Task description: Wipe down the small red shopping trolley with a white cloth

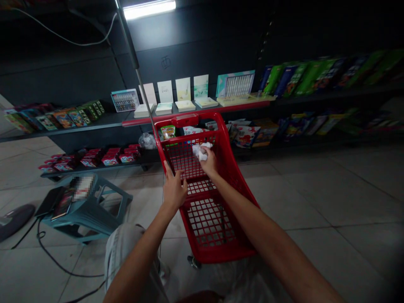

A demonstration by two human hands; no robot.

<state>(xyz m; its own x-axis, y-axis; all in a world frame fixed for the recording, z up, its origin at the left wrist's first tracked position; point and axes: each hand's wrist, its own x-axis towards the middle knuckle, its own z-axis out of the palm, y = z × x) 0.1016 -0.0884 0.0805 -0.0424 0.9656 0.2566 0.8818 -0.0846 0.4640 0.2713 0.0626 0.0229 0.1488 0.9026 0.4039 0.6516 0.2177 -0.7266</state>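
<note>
A red plastic shopping basket (221, 235) on wheels lies tipped on its side on the tiled floor in front of me, its open mouth facing me. My left hand (174, 187) rests on the basket's left rim with fingers wrapped over the edge. My right hand (208, 160) reaches inside the basket, closed on a crumpled white cloth (200, 150) pressed against the mesh wall. Beyond the basket's far rim a green packet (168, 131) and other packets show.
A teal plastic stool (91, 208) with a phone and dark tablet on it stands at left, a black cable (50, 256) trailing over the floor. Dark shelves (94, 122) with boxed goods, cards and books run along the back. A metal pole (139, 75) rises from the basket.
</note>
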